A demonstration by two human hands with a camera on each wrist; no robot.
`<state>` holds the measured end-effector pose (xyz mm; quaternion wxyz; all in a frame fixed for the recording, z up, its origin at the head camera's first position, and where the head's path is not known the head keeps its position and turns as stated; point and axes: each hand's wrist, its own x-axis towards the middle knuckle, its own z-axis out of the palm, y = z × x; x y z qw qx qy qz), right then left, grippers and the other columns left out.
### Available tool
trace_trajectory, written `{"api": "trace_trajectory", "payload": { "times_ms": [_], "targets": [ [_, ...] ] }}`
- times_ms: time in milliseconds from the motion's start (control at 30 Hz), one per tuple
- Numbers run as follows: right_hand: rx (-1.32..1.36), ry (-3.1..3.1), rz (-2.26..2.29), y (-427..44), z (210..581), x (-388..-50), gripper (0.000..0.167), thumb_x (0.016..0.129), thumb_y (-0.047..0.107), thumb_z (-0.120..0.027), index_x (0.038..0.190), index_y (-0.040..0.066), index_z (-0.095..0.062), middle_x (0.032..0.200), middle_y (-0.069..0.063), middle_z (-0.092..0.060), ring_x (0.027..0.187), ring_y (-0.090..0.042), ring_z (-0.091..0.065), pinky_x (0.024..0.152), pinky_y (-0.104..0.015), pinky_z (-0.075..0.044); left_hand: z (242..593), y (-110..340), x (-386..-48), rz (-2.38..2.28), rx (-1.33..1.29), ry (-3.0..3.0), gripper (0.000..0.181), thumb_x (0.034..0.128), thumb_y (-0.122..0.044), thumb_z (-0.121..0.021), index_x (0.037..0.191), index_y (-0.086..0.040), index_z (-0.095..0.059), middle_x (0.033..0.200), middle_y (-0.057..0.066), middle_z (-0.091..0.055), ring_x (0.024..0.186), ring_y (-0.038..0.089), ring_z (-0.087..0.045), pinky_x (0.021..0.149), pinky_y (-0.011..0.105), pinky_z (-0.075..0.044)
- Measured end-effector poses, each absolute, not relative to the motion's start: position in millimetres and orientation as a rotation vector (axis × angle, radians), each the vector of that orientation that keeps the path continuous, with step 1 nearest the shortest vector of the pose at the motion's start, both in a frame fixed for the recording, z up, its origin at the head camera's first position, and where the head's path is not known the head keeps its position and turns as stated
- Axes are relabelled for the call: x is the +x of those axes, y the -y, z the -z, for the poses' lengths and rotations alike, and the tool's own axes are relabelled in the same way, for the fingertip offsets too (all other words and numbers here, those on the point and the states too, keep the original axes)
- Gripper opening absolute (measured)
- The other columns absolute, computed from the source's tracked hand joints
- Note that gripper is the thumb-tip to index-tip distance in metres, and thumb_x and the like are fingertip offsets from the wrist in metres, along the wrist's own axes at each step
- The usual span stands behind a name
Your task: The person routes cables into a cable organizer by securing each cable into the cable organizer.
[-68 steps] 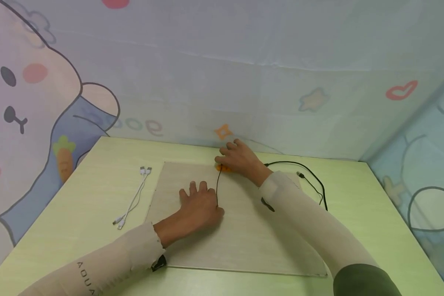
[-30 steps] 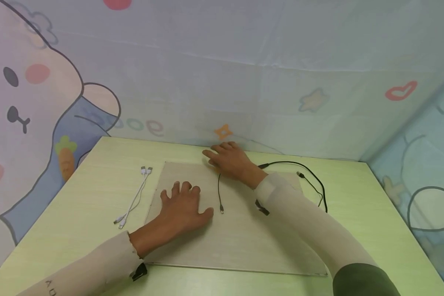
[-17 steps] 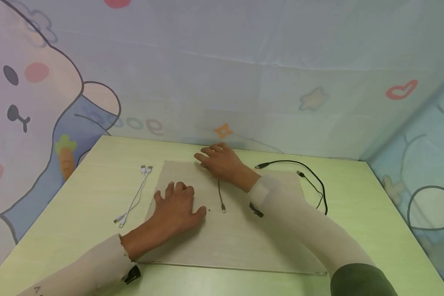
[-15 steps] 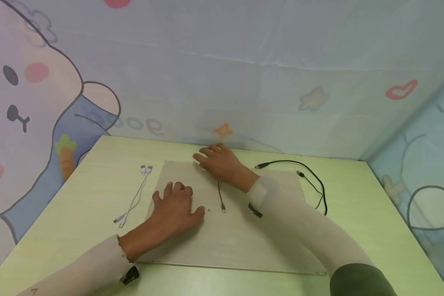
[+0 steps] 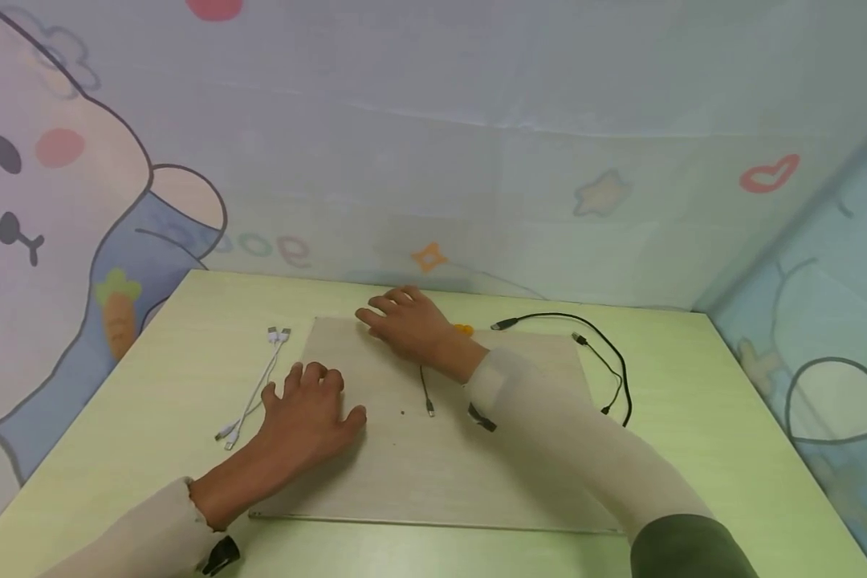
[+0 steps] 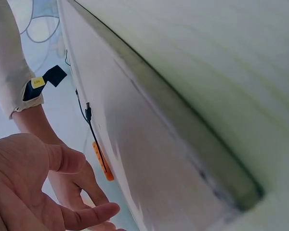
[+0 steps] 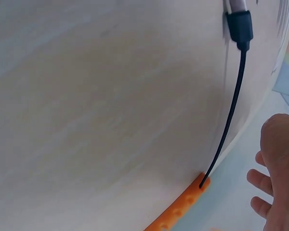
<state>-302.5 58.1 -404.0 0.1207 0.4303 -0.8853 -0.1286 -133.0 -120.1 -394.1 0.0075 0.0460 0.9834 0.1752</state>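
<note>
A short black USB cable [image 5: 426, 393] lies on the pale board [image 5: 477, 482], its connector toward me. In the right wrist view the cable [image 7: 233, 106] runs to one end of an orange strip with raised bumps [image 7: 180, 207], likely a cable holder. My right forearm hides most of that orange strip [image 5: 464, 330] in the head view. My right hand [image 5: 412, 325] hovers left of the strip, fingers spread and holding nothing. Over the board's left side, my left hand [image 5: 307, 413] is spread, also holding nothing.
White cables [image 5: 253, 393] lie on the table left of the board. A thicker black cable [image 5: 585, 321] and a thin black cable [image 5: 603, 365] lie at the right, partly beyond my right sleeve. A patterned cloth wall [image 5: 535, 201] stands behind the table.
My left hand has let go of the black cable's connector end and drawn away leftward. My right hand has come off the orange strip and shifted left. The cable stays on the board.
</note>
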Motion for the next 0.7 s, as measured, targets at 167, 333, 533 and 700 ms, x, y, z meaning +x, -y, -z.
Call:
{"api": "trace_trajectory", "payload": {
  "times_ms": [167,333,533,700],
  "targets": [
    [1.249,2.620,0.402,-49.7,403.8,-299.3,0.042,0.123,0.038,-0.046,0.164,0.030,-0.051,0.168,0.001,-0.059,0.156,-0.025,-0.058,0.133,-0.046,-0.042,396.2,129.1,-130.9,-0.570,0.120,-3.080,0.044,0.1041,-0.038,-0.067,0.125,0.001,-0.067,0.151,0.030,-0.058,0.156,0.064,-0.042,0.112,0.090,-0.034],
    [1.260,2.633,0.416,-39.8,403.9,-296.1,0.044,0.124,0.039,-0.043,0.166,0.031,-0.048,0.170,0.003,-0.057,0.158,-0.024,-0.055,0.134,-0.046,-0.041,399.3,139.5,-127.7,-0.579,0.093,-3.086,0.045,0.1038,-0.038,-0.067,0.126,0.000,-0.067,0.151,0.031,-0.057,0.153,0.063,-0.045,0.109,0.090,-0.035],
    [1.280,2.591,0.411,-29.1,404.7,-291.6,0.044,0.124,0.040,-0.043,0.166,0.031,-0.049,0.169,0.003,-0.059,0.157,-0.023,-0.057,0.133,-0.044,-0.042,398.5,151.5,-122.3,-0.584,0.055,-3.089,0.044,0.1049,-0.038,-0.067,0.126,0.001,-0.067,0.152,0.032,-0.056,0.152,0.064,-0.045,0.111,0.091,-0.032],
    [1.272,2.599,0.426,-22.1,404.4,-288.2,0.045,0.124,0.041,-0.042,0.168,0.032,-0.047,0.170,0.005,-0.057,0.158,-0.021,-0.055,0.135,-0.042,-0.040,396.2,160.6,-117.5,-0.583,0.043,-3.101,0.041,0.1060,-0.037,-0.065,0.125,0.000,-0.066,0.152,0.033,-0.055,0.155,0.067,-0.041,0.112,0.092,-0.031]
  ]
}}
